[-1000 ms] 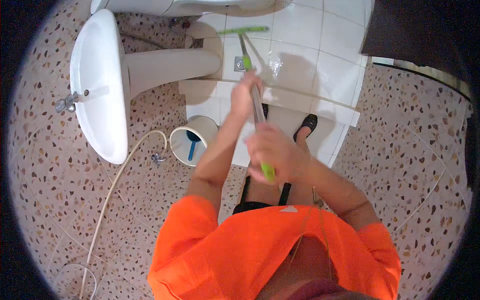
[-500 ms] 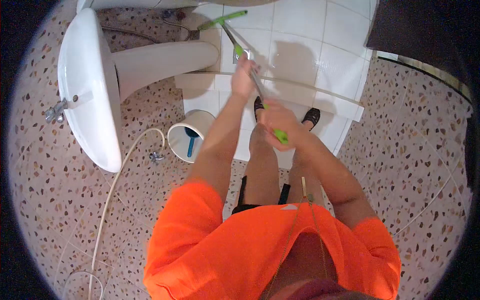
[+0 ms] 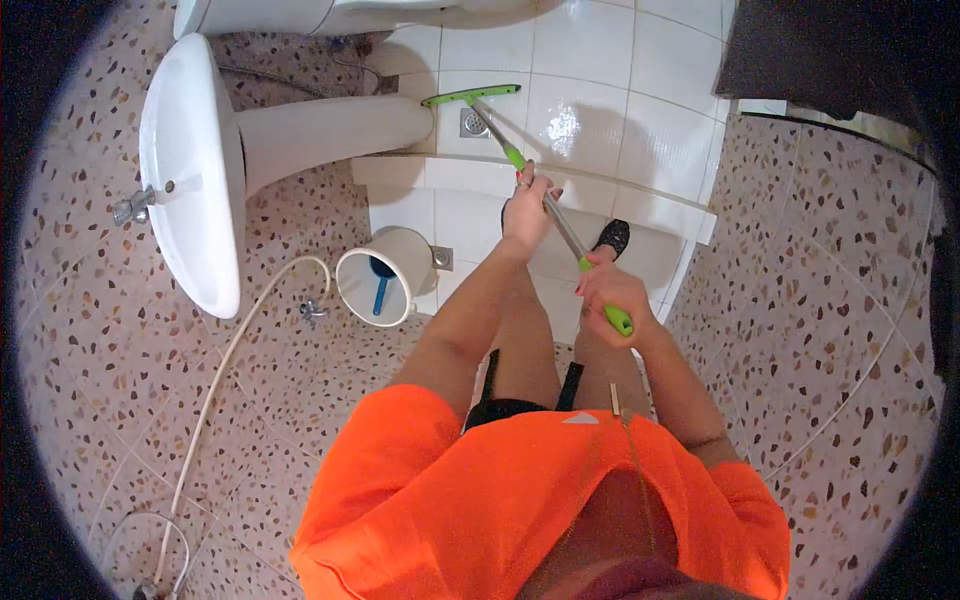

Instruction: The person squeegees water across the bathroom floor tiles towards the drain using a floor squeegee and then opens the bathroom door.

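Note:
A squeegee (image 3: 570, 228) with a metal pole, green grips and a green blade slants across the middle of the view. My left hand (image 3: 529, 209) is closed round the pole near its lower green joint. Farther up, my right hand (image 3: 612, 297) wraps the green end grip, whose tip pokes out below the fingers. The blade rests on the white floor tiles (image 3: 578, 120), just beyond a square metal drain (image 3: 474, 123).
At left stand a white sink (image 3: 195, 180) and its pedestal (image 3: 330, 135). A white bucket (image 3: 387, 275) holds a blue dipper (image 3: 381, 294). A pale hose (image 3: 213, 385) runs down the speckled wall beside a tap (image 3: 313, 311). A low tiled ledge (image 3: 590, 192) crosses before my feet.
Since half a second ago the blade has moved nearer to me and to the right, toward the drain. Both hands have shifted right and closer to my body, still gripping the squeegee.

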### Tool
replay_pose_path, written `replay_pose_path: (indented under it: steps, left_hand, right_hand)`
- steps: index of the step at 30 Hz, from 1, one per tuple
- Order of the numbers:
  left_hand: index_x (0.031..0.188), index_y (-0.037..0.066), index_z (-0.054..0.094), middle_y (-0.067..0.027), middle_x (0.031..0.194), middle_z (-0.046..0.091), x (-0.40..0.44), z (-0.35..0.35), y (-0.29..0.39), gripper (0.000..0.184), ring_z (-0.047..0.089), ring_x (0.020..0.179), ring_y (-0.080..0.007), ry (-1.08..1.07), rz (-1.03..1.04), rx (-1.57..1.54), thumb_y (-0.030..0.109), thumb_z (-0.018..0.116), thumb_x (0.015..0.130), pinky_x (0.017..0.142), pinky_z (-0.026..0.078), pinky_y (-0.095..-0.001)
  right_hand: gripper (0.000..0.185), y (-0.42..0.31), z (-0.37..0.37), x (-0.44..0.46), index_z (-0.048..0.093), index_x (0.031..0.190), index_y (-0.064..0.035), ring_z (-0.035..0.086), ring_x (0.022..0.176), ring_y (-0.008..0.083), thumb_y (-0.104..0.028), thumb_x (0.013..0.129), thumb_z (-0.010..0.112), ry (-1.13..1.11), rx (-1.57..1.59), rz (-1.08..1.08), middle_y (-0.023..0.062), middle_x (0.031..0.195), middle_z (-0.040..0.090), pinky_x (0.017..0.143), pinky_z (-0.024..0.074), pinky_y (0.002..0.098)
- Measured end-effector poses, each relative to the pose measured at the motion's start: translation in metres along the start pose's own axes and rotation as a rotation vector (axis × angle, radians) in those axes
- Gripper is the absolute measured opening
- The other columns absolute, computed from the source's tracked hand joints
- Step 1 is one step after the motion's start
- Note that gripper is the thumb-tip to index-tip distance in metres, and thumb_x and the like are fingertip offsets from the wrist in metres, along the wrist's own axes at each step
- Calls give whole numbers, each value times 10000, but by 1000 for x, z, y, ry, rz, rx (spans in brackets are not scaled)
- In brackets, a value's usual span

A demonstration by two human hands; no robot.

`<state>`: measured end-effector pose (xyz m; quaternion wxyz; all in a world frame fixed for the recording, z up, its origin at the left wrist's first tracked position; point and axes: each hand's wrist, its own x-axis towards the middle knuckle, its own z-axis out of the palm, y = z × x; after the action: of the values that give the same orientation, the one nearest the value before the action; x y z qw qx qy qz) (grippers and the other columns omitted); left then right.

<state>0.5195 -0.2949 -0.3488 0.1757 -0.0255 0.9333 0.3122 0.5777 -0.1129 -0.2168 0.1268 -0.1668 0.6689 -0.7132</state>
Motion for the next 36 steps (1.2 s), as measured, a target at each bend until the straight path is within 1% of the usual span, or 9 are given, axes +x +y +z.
replay_pose_path:
  steps: [10,13,17,20,22,27,30,32,36]
  left_hand:
    - [978,91,548,-241,1346,346,-33,34,22,220,510,1070,-393,-134,-98,53,229,596,814,837,461,-426]
    - [1033,168,544,-173,1396,311,-44,42,21,262,475,1148,-341,-120,3,127,347,526,844,835,411,-490]
    - [954,87,558,-222,1287,430,-60,38,37,187,491,1093,-398,-33,72,112,168,596,791,857,451,-426]
    - [938,79,565,-199,1274,453,-32,17,64,168,491,1095,-392,-37,100,67,121,590,778,860,450,-423]
    - [926,103,574,-182,1240,486,5,6,74,193,518,1054,-380,29,175,12,70,591,737,831,460,-427]
    - [825,100,564,-120,1144,543,136,-4,65,75,567,954,-347,222,368,21,128,590,760,760,478,-436]
    - [927,92,592,-185,1240,492,140,-3,54,156,500,1094,-365,-11,222,67,180,567,801,873,441,-414]
    - [886,100,579,-191,1290,444,112,17,30,145,481,1125,-363,-39,222,41,194,580,775,885,434,-421]
    - [866,97,554,-177,1311,428,19,29,24,136,462,1142,-388,-141,210,70,179,583,761,894,432,-423]
  right_hand:
    - [151,-13,-26,-46,420,569,-97,577,745,227,-24,606,547,21,42,91,32,670,535,977,320,488]
    - [159,-13,-28,-58,424,562,-104,580,750,218,-32,613,556,-19,60,84,21,649,529,970,329,480]
    - [179,-9,-33,-69,425,543,-119,584,733,208,-42,619,567,-196,-98,36,11,627,524,950,347,474]
    - [175,-15,-45,-56,545,724,-105,582,753,244,-262,680,610,-64,4,-128,51,768,592,878,422,440]
    - [124,-25,-53,-17,536,718,-104,571,754,255,-109,627,619,181,-159,-180,47,761,583,890,415,440]
    - [129,22,-70,73,484,681,-83,526,732,272,-26,613,577,96,-182,-316,69,746,537,870,411,440]
    - [124,48,-47,72,486,699,-79,520,721,275,-25,619,564,182,-193,-265,73,749,535,855,414,444]
    - [102,40,-19,40,465,603,-54,568,689,260,16,661,512,395,-201,-61,79,702,560,897,399,463]
    - [155,25,5,-45,511,744,-79,534,759,301,-88,608,586,287,-240,-43,99,732,510,774,435,451]
